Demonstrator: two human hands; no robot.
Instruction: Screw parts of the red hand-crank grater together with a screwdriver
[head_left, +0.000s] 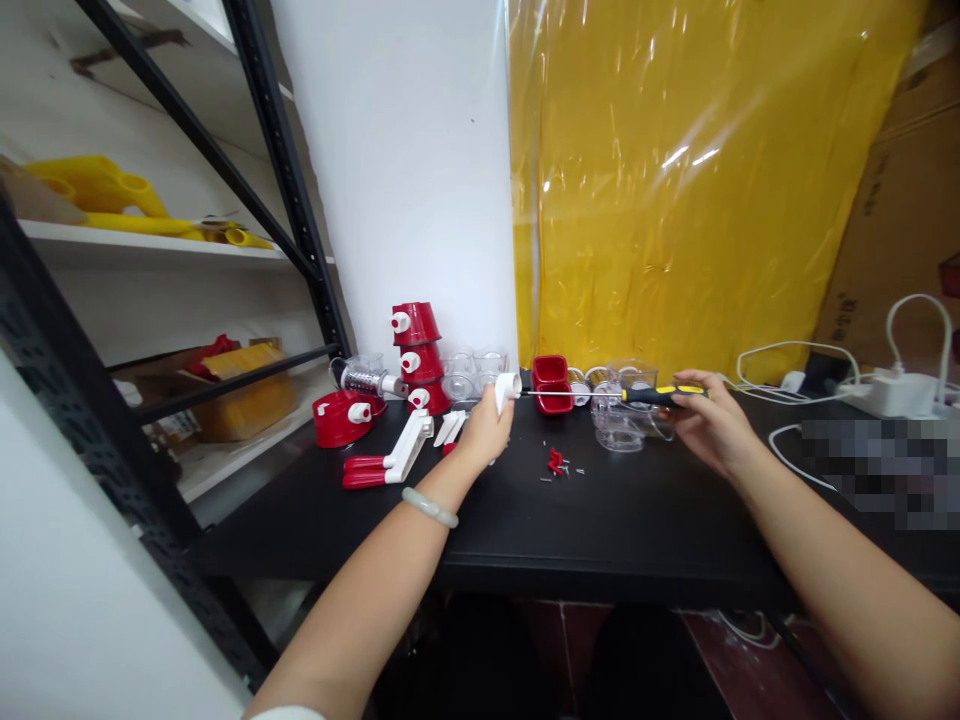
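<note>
My left hand point(486, 432) is closed around a white plastic crank handle point(508, 386), its hollow end facing right; my fingers hide most of the piece. A yellow-and-black screwdriver point(652, 396) lies level in my right hand point(712, 425), gripped by the fingers at its handle. Its long shaft points left, with the tip at the hollow end of the white piece. Below the shaft, small red parts point(555, 461) and several loose screws point(546, 479) are scattered on the black table point(600, 540). White crank handles with red grips point(386, 470) rest left of my left hand.
Red housings point(417, 360) stand stacked at the back, with another red housing point(342, 420) to their left. Red trays point(551, 385) and clear plastic parts point(621, 430) sit behind the screwdriver. White cables and a power adapter point(896, 390) lie right. A metal shelf point(277, 150) borders the left.
</note>
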